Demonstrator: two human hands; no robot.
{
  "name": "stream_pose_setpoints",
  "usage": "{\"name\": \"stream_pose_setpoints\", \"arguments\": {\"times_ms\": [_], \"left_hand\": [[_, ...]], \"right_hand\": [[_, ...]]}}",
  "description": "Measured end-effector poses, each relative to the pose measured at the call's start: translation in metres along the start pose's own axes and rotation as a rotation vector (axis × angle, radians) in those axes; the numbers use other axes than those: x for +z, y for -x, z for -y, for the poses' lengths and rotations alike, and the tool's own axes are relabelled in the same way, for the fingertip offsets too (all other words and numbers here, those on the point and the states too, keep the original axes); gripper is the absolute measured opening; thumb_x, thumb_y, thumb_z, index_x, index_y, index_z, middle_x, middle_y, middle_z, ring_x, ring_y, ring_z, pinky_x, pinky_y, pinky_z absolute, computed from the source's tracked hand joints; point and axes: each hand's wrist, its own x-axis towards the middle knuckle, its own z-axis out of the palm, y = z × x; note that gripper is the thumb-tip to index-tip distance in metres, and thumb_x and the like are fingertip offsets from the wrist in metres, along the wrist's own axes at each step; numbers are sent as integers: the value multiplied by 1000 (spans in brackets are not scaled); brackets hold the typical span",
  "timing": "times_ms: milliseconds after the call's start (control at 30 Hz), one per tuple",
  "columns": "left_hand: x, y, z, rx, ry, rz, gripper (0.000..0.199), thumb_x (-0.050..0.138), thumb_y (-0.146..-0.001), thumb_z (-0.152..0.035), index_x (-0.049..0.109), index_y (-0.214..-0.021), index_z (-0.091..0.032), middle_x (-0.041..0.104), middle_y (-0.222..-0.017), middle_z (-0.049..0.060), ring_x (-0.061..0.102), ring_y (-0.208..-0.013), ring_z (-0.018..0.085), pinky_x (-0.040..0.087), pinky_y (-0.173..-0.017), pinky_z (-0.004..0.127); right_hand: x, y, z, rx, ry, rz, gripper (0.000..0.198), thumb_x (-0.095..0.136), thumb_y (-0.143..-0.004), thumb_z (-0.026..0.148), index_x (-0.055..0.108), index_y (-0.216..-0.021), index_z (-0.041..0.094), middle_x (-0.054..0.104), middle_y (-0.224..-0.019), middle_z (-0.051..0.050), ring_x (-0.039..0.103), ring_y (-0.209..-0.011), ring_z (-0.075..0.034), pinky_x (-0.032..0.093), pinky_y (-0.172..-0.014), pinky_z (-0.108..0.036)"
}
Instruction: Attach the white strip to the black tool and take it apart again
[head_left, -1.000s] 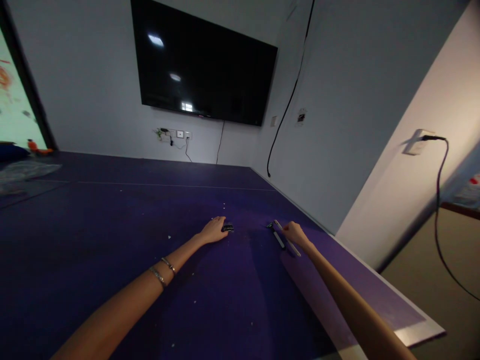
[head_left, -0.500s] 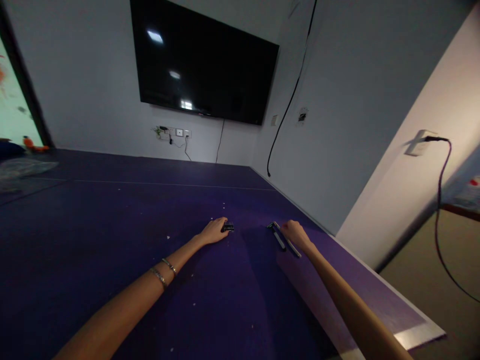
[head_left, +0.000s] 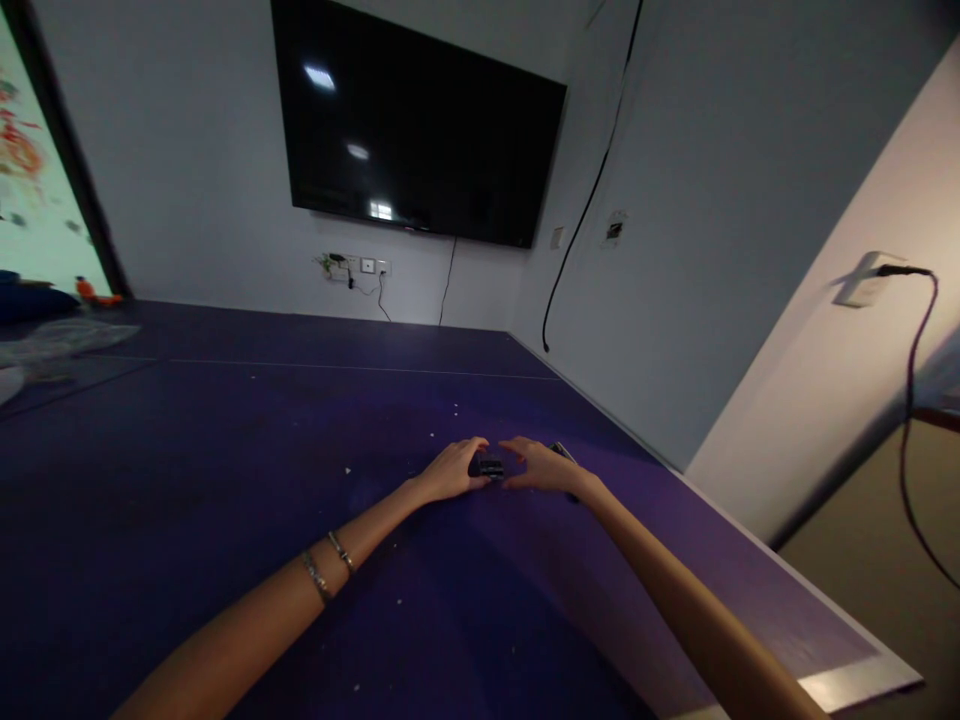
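Note:
My left hand (head_left: pixel 452 470) is closed round the left end of a small black block-like object (head_left: pixel 492 467), just above or on the purple tabletop (head_left: pixel 300 450). Facing it from the right, my right hand (head_left: pixel 544 468) has its thumb and fingers apart, close to the object's free end. Whether those fingertips touch it, I cannot tell. Behind and under the right hand, part of a slim, light-edged stick-like item (head_left: pixel 562 452) shows; the rest is hidden.
Small white scraps dot the tabletop. Clear plastic wrapping (head_left: pixel 67 340) lies at the far left near an orange object (head_left: pixel 97 293). A black cable (head_left: pixel 585 200) hangs by the wall, right of a large screen (head_left: pixel 427 120). The table's right edge (head_left: pixel 810 600) runs diagonally.
My right hand has left the slim stick-like items and moved left, its fingers spreading beside the black object. My left hand has carried that object a little to the right.

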Motion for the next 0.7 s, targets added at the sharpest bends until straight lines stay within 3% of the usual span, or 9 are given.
{"name": "stream_pose_setpoints", "arguments": {"times_ms": [133, 300, 533, 700], "left_hand": [[2, 1, -11, 17, 27, -13, 53, 59, -75, -41, 42, -120, -18, 54, -120, 8, 51, -109, 21, 37, -93, 32], [4, 0, -13, 9, 48, -14, 61, 57, -76, -45, 37, -125, -16, 48, -128, 11, 46, -116, 21, 34, -98, 32], [-2, 14, 14, -38, 27, -53, 45, 44, -84, -42, 42, -121, -16, 49, -126, 12, 45, -117, 22, 33, -100, 35], [-7, 29, 37, -29, -20, -51, 40, 40, -86, -42, 45, -117, -17, 52, -121, 10, 47, -113, 21, 35, -98, 35]], "right_hand": [[-4, 0, 5, -30, 27, 14, 50, 67, -64, 37, 60, -110, 20, 62, -101, -7, 57, -91, -21, 42, -79, -30], [-17, 6, -9, -6, 47, 31, 48, 67, -64, 34, 61, -108, 17, 62, -99, -7, 58, -86, -20, 43, -75, -28], [-67, 33, -93, 215, 164, 44, 54, 66, -63, 34, 59, -113, 16, 63, -100, -10, 58, -84, -21, 45, -74, -30], [-76, 55, -153, 435, 132, 171, 62, 65, -61, 28, 54, -120, 15, 62, -98, -11, 57, -64, -15, 44, -51, -23]]}}
